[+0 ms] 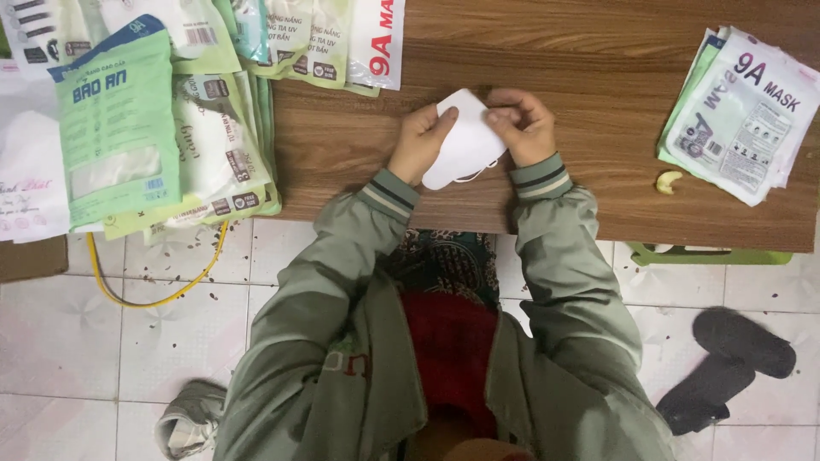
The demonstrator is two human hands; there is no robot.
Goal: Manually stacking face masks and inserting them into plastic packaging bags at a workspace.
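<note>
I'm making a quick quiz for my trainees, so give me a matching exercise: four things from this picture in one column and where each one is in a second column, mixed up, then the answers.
Things:
1. white mask
2. yellow cord
3. dark slippers
4. small pale curved piece

Places:
A. on the tiled floor, at the right
B. on the wooden table, beside the right-hand stack of packets
C. pinched between the left hand and right hand
D. looping on the floor below the table's left part

Pairs: 1-C, 2-D, 3-A, 4-B
</note>
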